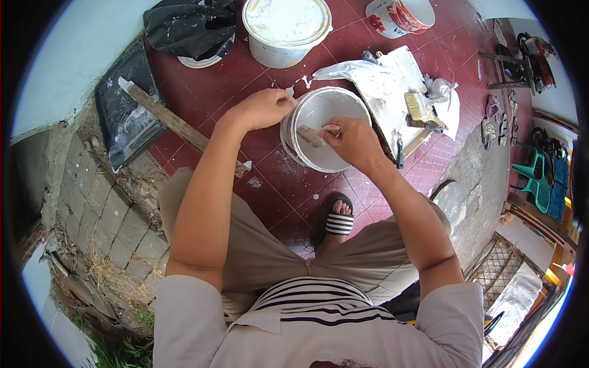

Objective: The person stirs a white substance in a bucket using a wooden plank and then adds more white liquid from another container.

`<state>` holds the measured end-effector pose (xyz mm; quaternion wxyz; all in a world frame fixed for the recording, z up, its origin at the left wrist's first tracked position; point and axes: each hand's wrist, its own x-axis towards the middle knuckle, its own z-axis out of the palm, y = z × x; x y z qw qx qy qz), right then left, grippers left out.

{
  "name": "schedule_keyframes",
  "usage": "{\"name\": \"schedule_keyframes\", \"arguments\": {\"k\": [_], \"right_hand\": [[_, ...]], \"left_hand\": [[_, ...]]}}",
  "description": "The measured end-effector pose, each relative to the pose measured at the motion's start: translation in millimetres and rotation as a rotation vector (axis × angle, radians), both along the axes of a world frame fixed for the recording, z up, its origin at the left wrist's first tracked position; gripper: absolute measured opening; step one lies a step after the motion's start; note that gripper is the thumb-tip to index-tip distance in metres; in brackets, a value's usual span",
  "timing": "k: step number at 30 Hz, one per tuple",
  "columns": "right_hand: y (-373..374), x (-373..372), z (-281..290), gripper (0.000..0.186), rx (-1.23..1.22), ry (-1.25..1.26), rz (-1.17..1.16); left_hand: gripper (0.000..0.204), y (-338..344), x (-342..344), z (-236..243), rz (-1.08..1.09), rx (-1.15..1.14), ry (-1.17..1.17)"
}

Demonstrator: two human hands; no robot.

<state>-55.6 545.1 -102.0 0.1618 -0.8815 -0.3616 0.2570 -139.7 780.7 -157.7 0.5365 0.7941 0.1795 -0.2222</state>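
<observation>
A white paint bucket [289, 136] stands on the red tiles before me, its inner wall coated pale. My left hand [264, 109] is closed at the bucket's left rim, with its fingertips partly hidden. Over the right side of the opening, my right hand [356, 144] pinches a small paintbrush [311, 136]. The brush's pale, worn end points left inside the bucket; my fingers cover part of its handle. How much paint lies at the bottom I cannot tell.
Beyond stands a lidded white tub [286, 37], with a red-and-white bucket [402, 17] farther right. A paint-covered board [386, 86] carries a wide brush [418, 107]. At left, a wooden stick [165, 116] crosses a black tray [132, 132]; a black bag [190, 30] lies behind.
</observation>
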Motion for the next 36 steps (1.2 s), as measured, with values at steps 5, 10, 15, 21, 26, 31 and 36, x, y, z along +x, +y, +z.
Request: {"name": "schedule_keyframes", "arguments": {"k": [5, 10, 15, 21, 26, 31, 36], "right_hand": [[-7, 9, -14, 0.025, 0.016, -0.204, 0.034], [-3, 8, -8, 0.022, 0.152, -0.210, 0.054], [-6, 8, -5, 0.023, 0.030, -0.262, 0.085], [-6, 0, -4, 0.020, -0.026, -0.077, 0.123], [-7, 9, 9, 0.022, -0.031, -0.214, 0.075], [-8, 22, 33, 0.025, -0.010, -0.122, -0.053], [-15, 38, 49, 0.027, 0.069, -0.056, -0.124]], "left_hand": [[0.046, 0, 4, 1, -0.039, -0.015, 0.030], [0.052, -1, 3, 4, -0.026, -0.074, 0.118], [0.056, -3, 2, 6, 0.001, -0.072, 0.097], [0.061, -3, 1, 0, -0.056, -0.064, 0.108], [0.063, -5, 0, -3, -0.078, -0.048, 0.029], [0.064, -9, -1, 6, -0.049, -0.006, 0.065], [0.065, -10, -1, 15, -0.005, 0.007, 0.079]]}}
